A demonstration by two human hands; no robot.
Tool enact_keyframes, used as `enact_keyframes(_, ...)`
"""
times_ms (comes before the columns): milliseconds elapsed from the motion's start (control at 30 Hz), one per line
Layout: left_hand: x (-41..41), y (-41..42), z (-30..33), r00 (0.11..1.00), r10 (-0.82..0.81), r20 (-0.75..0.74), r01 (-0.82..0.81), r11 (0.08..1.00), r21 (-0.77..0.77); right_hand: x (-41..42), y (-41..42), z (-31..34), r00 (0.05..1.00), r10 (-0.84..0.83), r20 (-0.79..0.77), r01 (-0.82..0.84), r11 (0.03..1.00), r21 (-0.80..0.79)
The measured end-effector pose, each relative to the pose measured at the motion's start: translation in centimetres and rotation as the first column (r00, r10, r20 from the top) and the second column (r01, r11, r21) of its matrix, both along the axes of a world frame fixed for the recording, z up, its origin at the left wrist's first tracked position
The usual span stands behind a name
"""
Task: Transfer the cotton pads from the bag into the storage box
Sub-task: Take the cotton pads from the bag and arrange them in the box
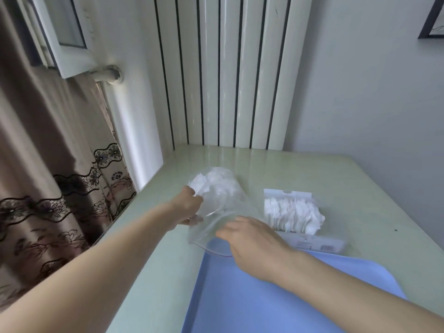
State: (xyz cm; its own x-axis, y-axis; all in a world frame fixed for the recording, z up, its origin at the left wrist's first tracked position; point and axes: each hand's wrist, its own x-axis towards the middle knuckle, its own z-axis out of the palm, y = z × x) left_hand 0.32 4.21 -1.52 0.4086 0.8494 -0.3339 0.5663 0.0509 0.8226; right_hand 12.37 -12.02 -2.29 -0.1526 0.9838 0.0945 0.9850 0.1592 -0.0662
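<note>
Hands on bag; fingertips hidden.

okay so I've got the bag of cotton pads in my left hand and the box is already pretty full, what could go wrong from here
The storage box already looks packed with pads, so more may spill onto the table. The left hand grips the clear bag near its closed end, while the right hand is at the mouth; tipping could dump the loose cotton pads outside the box.
</note>
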Motion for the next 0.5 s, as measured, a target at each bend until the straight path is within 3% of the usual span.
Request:
enact_keyframes(267,-0.2,1.4,-0.6,0.987,-0.013,0.159,0.034,0.991,-0.132,-0.3,5.4,-0.9,0.969,-0.237,-0.063,0.219,0.952,-0.215)
enact_keyframes(367,-0.4,2.1,-0.9,0.989,-0.011,0.151,0.029,0.993,-0.116,0.3,7.6,-2.0,0.956,-0.292,-0.001,0.279,0.916,-0.288)
enact_keyframes(500,-0.5,3.5,-1.7,0.993,-0.028,0.117,0.037,0.997,-0.072,1.1,9.8,-3.9,0.959,-0.236,0.157,0.264,0.945,-0.194)
